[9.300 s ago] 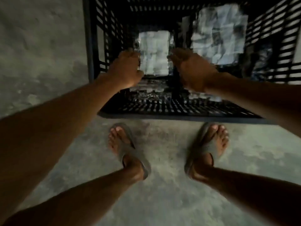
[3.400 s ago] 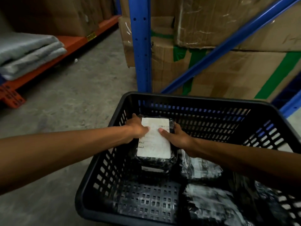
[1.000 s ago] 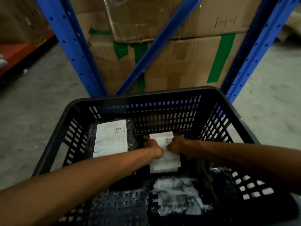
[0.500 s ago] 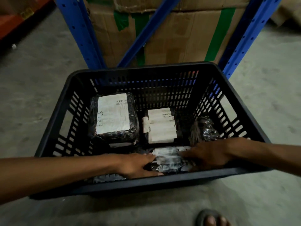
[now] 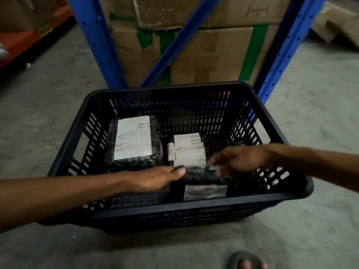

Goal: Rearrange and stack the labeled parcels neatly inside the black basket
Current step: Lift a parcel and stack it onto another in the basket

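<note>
Gripping a dark parcel (image 5: 202, 174) by its ends, left hand (image 5: 155, 180) and right hand (image 5: 236, 159) hold it level at frame centre, over labelled parcels in the basket (image 5: 194, 209), ready for stacking.

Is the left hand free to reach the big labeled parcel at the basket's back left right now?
Probably not yet. The left hand and right hand share a dark parcel. Nothing covers the big labeled parcel; once that hand lets go, the path looks open.
</note>
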Demonstrator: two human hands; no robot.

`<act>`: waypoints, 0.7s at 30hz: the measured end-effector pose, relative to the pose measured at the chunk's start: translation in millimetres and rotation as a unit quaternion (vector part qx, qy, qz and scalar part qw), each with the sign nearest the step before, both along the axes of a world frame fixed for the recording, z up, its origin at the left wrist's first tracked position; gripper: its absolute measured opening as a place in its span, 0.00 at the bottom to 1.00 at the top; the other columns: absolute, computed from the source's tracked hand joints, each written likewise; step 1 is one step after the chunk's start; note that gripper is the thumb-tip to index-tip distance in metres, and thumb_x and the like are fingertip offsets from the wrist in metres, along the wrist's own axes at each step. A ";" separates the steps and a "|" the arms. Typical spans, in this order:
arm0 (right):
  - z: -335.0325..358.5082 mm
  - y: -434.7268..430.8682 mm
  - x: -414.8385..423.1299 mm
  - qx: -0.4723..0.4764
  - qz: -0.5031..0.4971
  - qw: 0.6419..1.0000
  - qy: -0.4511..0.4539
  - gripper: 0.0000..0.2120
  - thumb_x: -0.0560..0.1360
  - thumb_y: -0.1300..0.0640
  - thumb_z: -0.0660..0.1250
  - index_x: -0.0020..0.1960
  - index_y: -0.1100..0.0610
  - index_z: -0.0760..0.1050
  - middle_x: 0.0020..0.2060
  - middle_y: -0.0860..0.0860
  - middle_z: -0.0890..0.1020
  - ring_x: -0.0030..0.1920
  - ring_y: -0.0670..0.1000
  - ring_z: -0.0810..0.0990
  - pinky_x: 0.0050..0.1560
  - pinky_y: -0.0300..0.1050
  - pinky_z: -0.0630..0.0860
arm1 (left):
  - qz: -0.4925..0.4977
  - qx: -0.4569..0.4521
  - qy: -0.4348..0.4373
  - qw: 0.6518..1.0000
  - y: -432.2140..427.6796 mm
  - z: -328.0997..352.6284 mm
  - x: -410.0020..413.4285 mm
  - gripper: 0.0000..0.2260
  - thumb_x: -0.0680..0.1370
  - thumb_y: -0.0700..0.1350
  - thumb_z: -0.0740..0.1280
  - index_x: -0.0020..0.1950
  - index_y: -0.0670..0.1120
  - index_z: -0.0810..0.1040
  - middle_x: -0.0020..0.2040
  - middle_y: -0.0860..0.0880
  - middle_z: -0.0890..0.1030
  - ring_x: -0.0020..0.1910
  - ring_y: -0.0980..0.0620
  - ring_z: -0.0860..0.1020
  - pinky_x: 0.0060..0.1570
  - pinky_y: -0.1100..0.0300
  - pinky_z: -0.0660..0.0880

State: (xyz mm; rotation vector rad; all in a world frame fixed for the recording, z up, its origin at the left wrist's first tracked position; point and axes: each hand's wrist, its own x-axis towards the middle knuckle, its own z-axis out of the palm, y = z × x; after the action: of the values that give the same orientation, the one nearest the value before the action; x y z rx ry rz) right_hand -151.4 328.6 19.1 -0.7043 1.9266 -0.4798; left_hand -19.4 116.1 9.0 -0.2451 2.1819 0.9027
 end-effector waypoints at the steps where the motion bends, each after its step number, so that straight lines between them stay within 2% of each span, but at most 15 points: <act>1: 5.7 1.8 -10.4 -0.031 -0.065 0.997 -0.034 0.14 0.78 0.61 0.67 0.63 0.57 0.77 0.53 0.57 0.82 0.50 0.54 0.77 0.50 0.49 0.74 | 0.050 0.025 0.009 0.998 -1.1 7.9 -6.1 0.28 0.81 0.62 0.47 0.78 0.52 0.64 0.79 0.52 0.62 0.78 0.50 0.62 0.76 0.52 0.54; 3: 14.6 1.1 -28.1 -0.067 -0.176 0.979 -0.073 0.14 0.77 0.57 0.69 0.61 0.58 0.78 0.53 0.58 0.80 0.50 0.56 0.75 0.43 0.48 0.72 | 0.176 0.082 0.007 0.981 -4.6 17.2 -21.6 0.28 0.81 0.64 0.49 0.72 0.52 0.74 0.71 0.52 0.75 0.66 0.48 0.75 0.71 0.52 0.62; 4: 18.7 -1.9 -35.1 -0.071 -0.223 0.968 -0.094 0.14 0.76 0.53 0.68 0.59 0.58 0.79 0.54 0.58 0.81 0.50 0.56 0.76 0.44 0.47 0.73 | 0.234 0.103 -0.005 0.967 -8.2 21.2 -32.7 0.29 0.80 0.65 0.49 0.70 0.51 0.76 0.68 0.48 0.78 0.59 0.45 0.80 0.68 0.49 0.67; 5: 21.9 -6.0 -39.6 -0.075 -0.270 0.952 -0.126 0.16 0.76 0.49 0.67 0.59 0.57 0.79 0.55 0.57 0.82 0.51 0.57 0.78 0.47 0.48 0.75 | 0.274 0.122 -0.028 0.953 -12.0 25.7 -45.8 0.30 0.79 0.66 0.48 0.70 0.49 0.75 0.66 0.43 0.80 0.53 0.41 0.81 0.64 0.46 0.71; 7: 27.6 -14.2 -46.8 -0.112 -0.351 0.907 -0.204 0.18 0.76 0.46 0.67 0.60 0.56 0.80 0.57 0.55 0.85 0.53 0.57 0.82 0.57 0.51 0.76 | 0.334 0.162 -0.080 0.925 -16.8 37.2 -69.3 0.32 0.79 0.66 0.48 0.71 0.46 0.73 0.66 0.38 0.77 0.51 0.36 0.79 0.55 0.42 0.75; 9: 26.9 -20.7 -53.6 -0.176 -0.390 0.872 -0.236 0.18 0.74 0.49 0.69 0.59 0.58 0.81 0.56 0.56 0.85 0.55 0.57 0.84 0.60 0.54 0.78 | 0.388 0.173 -0.081 0.902 -17.2 48.4 -86.1 0.30 0.79 0.64 0.49 0.68 0.45 0.73 0.61 0.38 0.78 0.50 0.35 0.77 0.46 0.37 0.76; 11: 18.7 -25.1 -60.5 -0.226 -0.399 0.861 -0.219 0.18 0.74 0.56 0.70 0.63 0.61 0.79 0.58 0.59 0.84 0.58 0.58 0.83 0.58 0.55 0.80 | 0.425 0.164 -0.053 0.888 -16.4 49.7 -96.6 0.27 0.80 0.61 0.49 0.64 0.44 0.74 0.50 0.39 0.78 0.45 0.37 0.76 0.41 0.35 0.77; 12: 12.3 -27.9 -63.9 -0.239 -0.410 0.857 -0.204 0.18 0.74 0.60 0.70 0.64 0.61 0.78 0.57 0.60 0.85 0.57 0.58 0.84 0.55 0.55 0.82 | 0.441 0.154 -0.043 0.883 -15.6 48.4 -99.3 0.27 0.80 0.61 0.48 0.63 0.43 0.75 0.47 0.39 0.78 0.43 0.38 0.76 0.42 0.35 0.77; 14: -0.5 -34.3 -67.8 -0.240 -0.447 0.846 -0.162 0.16 0.73 0.65 0.71 0.60 0.64 0.79 0.51 0.60 0.87 0.46 0.56 0.88 0.43 0.52 0.84 | 0.463 0.147 -0.023 0.874 -13.0 44.0 -104.8 0.26 0.81 0.60 0.47 0.56 0.41 0.74 0.43 0.40 0.76 0.42 0.39 0.75 0.51 0.34 0.74; 15: -6.0 -38.8 -68.9 -0.231 -0.471 0.840 -0.137 0.13 0.73 0.65 0.72 0.57 0.66 0.80 0.47 0.60 0.87 0.39 0.55 0.88 0.37 0.50 0.84 | 0.469 0.149 -0.012 0.871 -10.1 40.0 -107.8 0.24 0.81 0.59 0.47 0.52 0.42 0.73 0.43 0.41 0.75 0.43 0.40 0.75 0.56 0.34 0.72; 17: -15.9 -48.5 -70.7 -0.204 -0.507 0.832 -0.097 0.08 0.72 0.64 0.73 0.49 0.66 0.81 0.41 0.59 0.86 0.30 0.53 0.86 0.31 0.49 0.83 | 0.453 0.131 -0.001 0.882 -0.2 32.3 -112.3 0.17 0.81 0.56 0.54 0.51 0.44 0.73 0.44 0.43 0.75 0.43 0.43 0.74 0.57 0.42 0.72; 18: -22.0 -53.2 -72.2 -0.191 -0.516 0.831 -0.084 0.08 0.71 0.63 0.74 0.48 0.66 0.81 0.40 0.59 0.86 0.29 0.54 0.86 0.30 0.50 0.83 | 0.436 0.117 0.002 0.892 6.0 29.2 -113.5 0.14 0.81 0.53 0.58 0.52 0.43 0.74 0.44 0.44 0.77 0.42 0.45 0.75 0.54 0.47 0.75; 19: -28.4 -57.4 -73.5 -0.181 -0.522 0.830 -0.074 0.10 0.71 0.62 0.75 0.49 0.66 0.81 0.40 0.59 0.86 0.31 0.55 0.85 0.32 0.51 0.83 | 0.424 0.104 0.009 0.900 11.0 25.0 -115.3 0.11 0.80 0.49 0.60 0.55 0.42 0.75 0.44 0.45 0.78 0.40 0.46 0.76 0.46 0.52 0.79; 20: -35.7 -61.0 -75.2 -0.174 -0.529 0.828 -0.064 0.13 0.70 0.60 0.76 0.50 0.66 0.81 0.42 0.59 0.86 0.34 0.56 0.85 0.35 0.52 0.83 | 0.418 0.095 0.022 0.903 15.1 21.6 -116.2 0.09 0.80 0.44 0.62 0.56 0.42 0.75 0.44 0.46 0.78 0.39 0.48 0.76 0.38 0.56 0.80; 21: -42.4 -64.2 -75.9 -0.167 -0.532 0.829 -0.050 0.15 0.69 0.58 0.77 0.51 0.66 0.81 0.42 0.59 0.86 0.36 0.57 0.85 0.37 0.51 0.83 | 0.412 0.080 0.038 0.907 16.2 14.6 -118.5 0.08 0.80 0.41 0.62 0.58 0.43 0.75 0.45 0.47 0.78 0.41 0.48 0.77 0.35 0.57 0.78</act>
State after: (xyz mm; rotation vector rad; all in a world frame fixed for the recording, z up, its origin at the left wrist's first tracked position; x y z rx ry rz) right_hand -227.4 264.4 -23.3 0.2917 2.0091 -1.5277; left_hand -137.9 132.3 23.6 -1.1213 2.0441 1.5515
